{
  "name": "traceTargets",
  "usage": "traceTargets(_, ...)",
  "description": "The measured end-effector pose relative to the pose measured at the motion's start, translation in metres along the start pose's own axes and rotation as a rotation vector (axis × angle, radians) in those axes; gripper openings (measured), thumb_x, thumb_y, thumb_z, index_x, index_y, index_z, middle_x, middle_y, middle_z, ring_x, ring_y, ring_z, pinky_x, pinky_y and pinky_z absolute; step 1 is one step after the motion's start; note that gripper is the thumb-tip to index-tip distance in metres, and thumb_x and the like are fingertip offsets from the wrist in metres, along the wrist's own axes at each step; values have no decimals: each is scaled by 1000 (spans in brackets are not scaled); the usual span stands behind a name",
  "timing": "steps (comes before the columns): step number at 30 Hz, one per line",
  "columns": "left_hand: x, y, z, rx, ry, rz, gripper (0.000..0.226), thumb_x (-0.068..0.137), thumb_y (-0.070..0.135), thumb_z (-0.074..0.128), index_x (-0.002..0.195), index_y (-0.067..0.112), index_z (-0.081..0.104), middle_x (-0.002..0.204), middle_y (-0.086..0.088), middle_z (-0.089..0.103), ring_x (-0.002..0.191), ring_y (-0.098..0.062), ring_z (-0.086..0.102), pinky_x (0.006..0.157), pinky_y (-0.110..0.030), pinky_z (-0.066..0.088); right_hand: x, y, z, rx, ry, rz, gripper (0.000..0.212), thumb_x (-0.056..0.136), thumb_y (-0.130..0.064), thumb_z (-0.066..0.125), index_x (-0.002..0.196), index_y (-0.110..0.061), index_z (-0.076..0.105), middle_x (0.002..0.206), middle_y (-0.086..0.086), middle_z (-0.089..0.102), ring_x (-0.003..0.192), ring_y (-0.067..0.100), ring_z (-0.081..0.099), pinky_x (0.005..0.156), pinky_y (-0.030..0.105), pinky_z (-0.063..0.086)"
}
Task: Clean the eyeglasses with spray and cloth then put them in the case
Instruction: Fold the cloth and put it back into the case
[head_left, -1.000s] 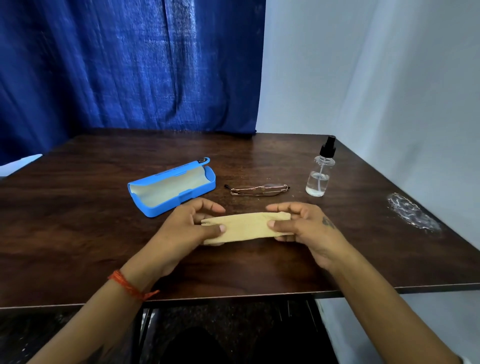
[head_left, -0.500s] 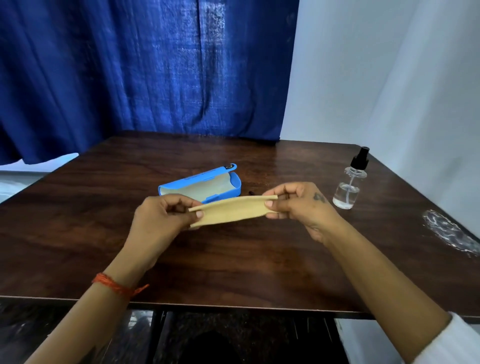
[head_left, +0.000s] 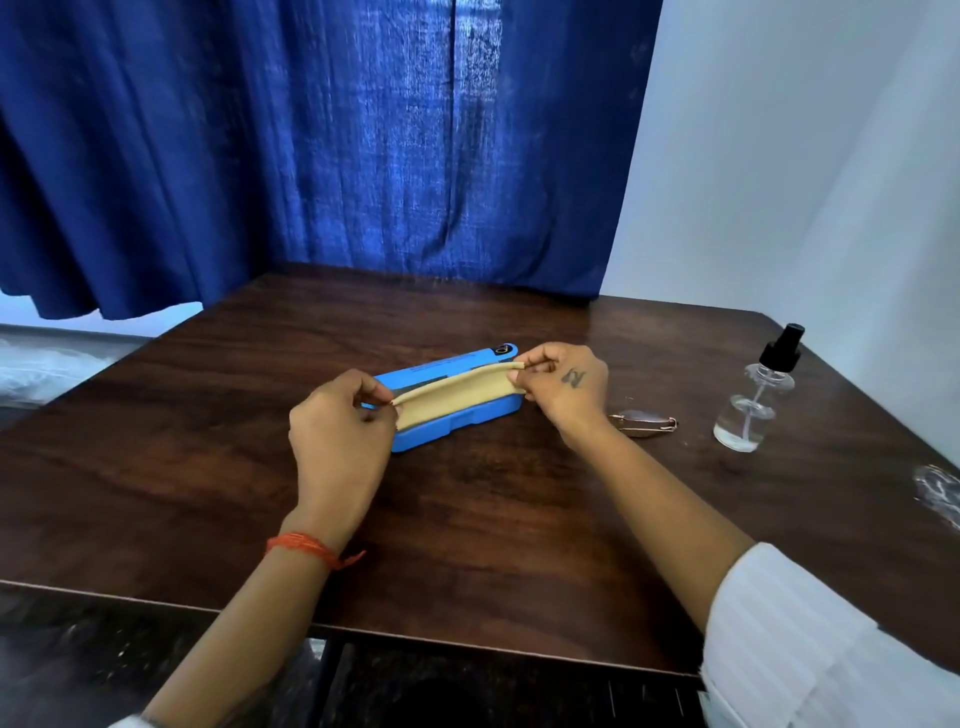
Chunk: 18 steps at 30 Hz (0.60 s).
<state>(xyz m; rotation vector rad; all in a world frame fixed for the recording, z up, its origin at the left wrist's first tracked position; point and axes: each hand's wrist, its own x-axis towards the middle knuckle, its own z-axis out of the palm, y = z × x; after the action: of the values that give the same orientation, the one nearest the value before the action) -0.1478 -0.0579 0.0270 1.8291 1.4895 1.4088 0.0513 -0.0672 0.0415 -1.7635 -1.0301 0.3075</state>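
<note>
A folded beige cloth (head_left: 453, 396) is stretched between both hands, right over the open blue eyeglass case (head_left: 457, 422) on the dark wooden table (head_left: 208, 467). My left hand (head_left: 340, 436) pinches the cloth's left end and my right hand (head_left: 563, 387) pinches its right end. The cloth hides most of the case's inside. The folded eyeglasses (head_left: 644, 422) lie on the table just right of my right wrist. A clear spray bottle (head_left: 756, 402) with a black nozzle stands upright further right.
A blue curtain (head_left: 337, 156) hangs behind the table and a pale wall (head_left: 805, 182) runs along the right side. A crumpled piece of clear plastic (head_left: 937, 493) lies near the table's right edge. The table's front edge is close to my arms.
Both hands have lifted the cloth off the table and carried it forward and left, over the open case. The eyeglasses, hidden half a second ago, now show beside my right wrist.
</note>
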Motion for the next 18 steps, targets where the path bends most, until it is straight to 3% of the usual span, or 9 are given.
traceTargets(3, 0, 0, 4, 61, 43, 94, 18, 70, -1, 63, 70, 16, 61, 84, -3, 64, 73, -16, 58, 70, -27, 44, 0, 1, 6, -80, 47, -114, 8, 74, -16, 76, 79, -17, 70, 63, -13, 57, 63, 4, 54, 65, 17, 44)
traceTargets(10, -2, -3, 13, 213, -5, 306, 18, 70, -11, 61, 76, 3, 69, 81, -15, 67, 71, -32, 63, 65, -29, 42, -8, 9, 16, -204, 70, -285, 17, 75, -9, 73, 77, -15, 58, 61, -18, 49, 63, 9, 57, 70, 32, 54)
traceTargets(14, -3, -5, 15, 337, -77, 389, 22, 66, -15, 59, 77, -1, 71, 76, -19, 69, 72, -40, 62, 63, -39, 51, -9, 13, 17, -259, 61, -384, 5, 76, -5, 68, 77, -9, 65, 72, -1, 66, 69, 17, 62, 72, 37, 54)
traceTargets(18, -7, -4, 11, 570, -152, 528, 30, 67, 7, 49, 86, 8, 72, 78, -9, 72, 71, -34, 62, 59, -38, 47, -13, 15, 16, -423, 2, -504, 17, 78, -2, 58, 86, -6, 73, 87, 11, 71, 84, 27, 62, 79, 33, 48)
